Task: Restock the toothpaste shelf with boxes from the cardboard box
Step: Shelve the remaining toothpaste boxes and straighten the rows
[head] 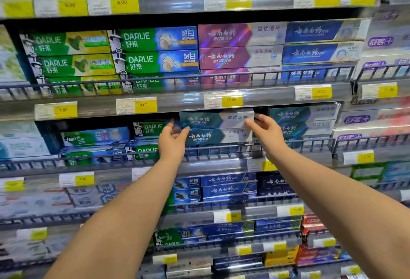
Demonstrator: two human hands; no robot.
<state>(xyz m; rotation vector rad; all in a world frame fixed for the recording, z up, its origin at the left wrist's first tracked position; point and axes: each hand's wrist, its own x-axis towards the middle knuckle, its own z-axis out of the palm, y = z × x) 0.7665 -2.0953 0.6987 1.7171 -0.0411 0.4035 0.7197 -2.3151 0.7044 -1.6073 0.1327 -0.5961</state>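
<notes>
Shelf rail [221, 145], left hand [172, 143], right hand [269, 133] gripping teal toothpaste box [216, 120] ends

Yellow price tags [145, 105] on the shelf edges, grey wire rail [93, 84] along each tier

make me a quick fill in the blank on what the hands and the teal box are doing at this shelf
1. The left hand and the right hand hold the top teal box by its two ____.
2. That box lies on top of another box of ____ colour.
3. The price tag right above the held box reads ____.
4. The green boxes left of the left hand carry the brand name ____.

Missing words: ends; teal; 17.00; DARLIE
</notes>
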